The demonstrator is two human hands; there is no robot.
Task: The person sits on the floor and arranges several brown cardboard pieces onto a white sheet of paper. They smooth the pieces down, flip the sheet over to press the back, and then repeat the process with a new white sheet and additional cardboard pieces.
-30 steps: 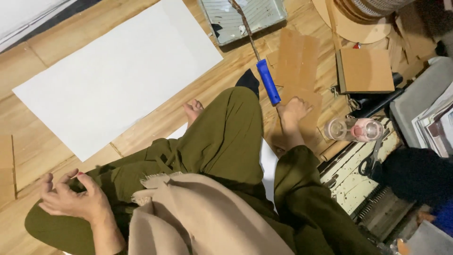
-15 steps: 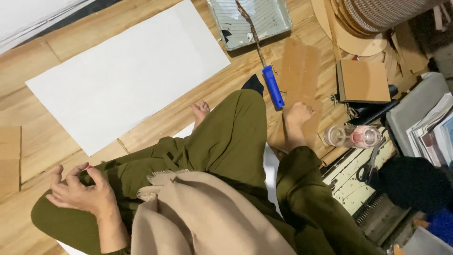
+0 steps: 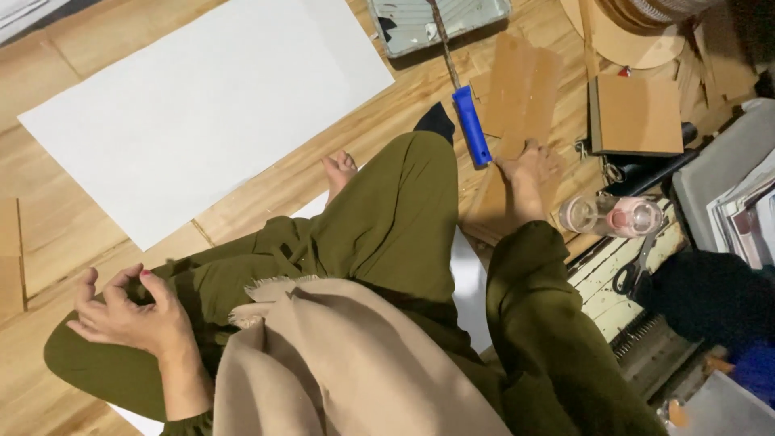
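Observation:
I sit on a wooden floor in olive green trousers (image 3: 387,234) with a beige cloth (image 3: 339,371) over my lap. My left hand (image 3: 129,315) rests on my left knee at the lower left, fingers loosely curled and apart, holding nothing. My right hand is out of view. My bare feet (image 3: 529,173) point toward a large white sheet of paper (image 3: 202,105) spread on the floor ahead. A paint roller with a blue handle (image 3: 471,125) lies beside my right foot, its rod reaching up to a grey paint tray (image 3: 440,20).
Brown cardboard pieces (image 3: 525,89) and a cardboard-covered book (image 3: 638,113) lie at the upper right. A clear bottle with pink ends (image 3: 609,214) and black scissors (image 3: 634,270) lie at right, near a stack of papers (image 3: 743,218) and a dark bundle (image 3: 710,295).
The view has shifted slightly, so everything sits a little further right and lower in frame. My left hand stays on my knee with fingers curled much as before.

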